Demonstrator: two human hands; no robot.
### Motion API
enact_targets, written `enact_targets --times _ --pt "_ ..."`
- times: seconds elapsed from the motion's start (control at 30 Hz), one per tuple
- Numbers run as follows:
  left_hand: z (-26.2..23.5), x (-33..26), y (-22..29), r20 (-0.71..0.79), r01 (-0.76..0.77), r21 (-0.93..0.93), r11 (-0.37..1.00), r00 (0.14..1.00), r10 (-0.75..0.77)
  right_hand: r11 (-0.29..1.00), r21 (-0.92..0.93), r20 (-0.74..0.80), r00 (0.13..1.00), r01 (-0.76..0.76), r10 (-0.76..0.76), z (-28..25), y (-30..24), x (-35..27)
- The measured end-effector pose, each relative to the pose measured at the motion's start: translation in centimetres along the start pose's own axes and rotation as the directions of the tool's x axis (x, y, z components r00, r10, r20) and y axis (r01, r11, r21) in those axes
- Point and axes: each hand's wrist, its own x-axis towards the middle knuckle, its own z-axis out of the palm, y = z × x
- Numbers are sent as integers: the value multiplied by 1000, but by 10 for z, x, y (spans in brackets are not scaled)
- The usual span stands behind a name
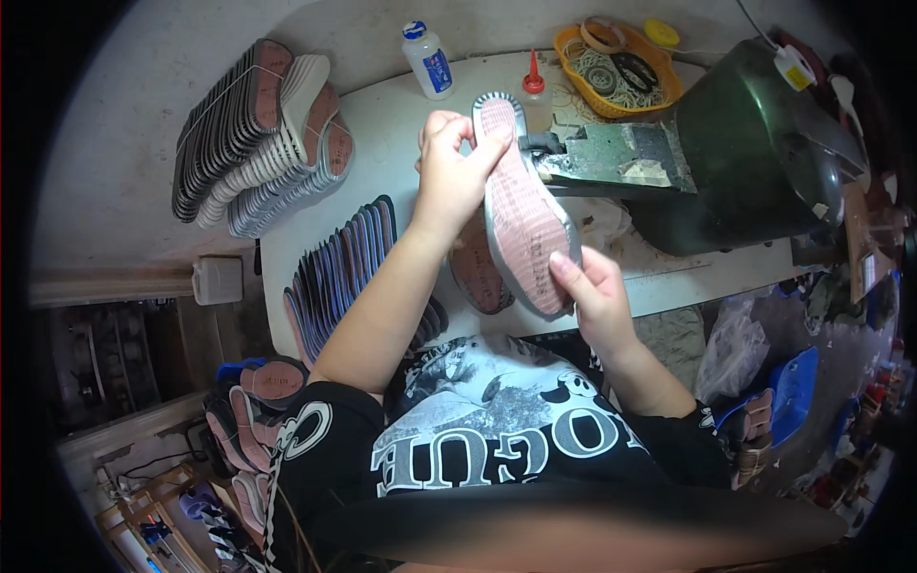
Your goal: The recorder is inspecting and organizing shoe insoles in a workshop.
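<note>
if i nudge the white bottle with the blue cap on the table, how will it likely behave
The white bottle would probably tip if pushed near the top, as it stands taller than wide. Once over, it may roll, since its body looks rounded. It looks like plastic, so it is probably not fragile; I can't tell how full it is.

Tabletop [384, 124] contents

White. Carries banded insole bundles [229, 134] back left, dark-edged insole row [349, 263] front left, one partly hidden pink insole [478, 274] near front edge; blue-labelled bottle [435, 72], red-nozzled bottle [537, 107] and yellow basket [604, 106] at back; green machine [755, 143] right.
</note>
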Motion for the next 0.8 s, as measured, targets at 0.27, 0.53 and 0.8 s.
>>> enact_targets --times 0.27,0.53,0.8 --pt "-24 29 -22 49 103 -21 994 994 -102 999 44 101 995 -18 13 6 -2 46" --pt "-110 -72 -43 8 -4 402 916 1000 1 749 -659 153 965 -62 215 24 46 26" --pt "-127 -136 -67 130 -28 726 687 987 -97 522 -817 309 950 244 40 60 42 41"
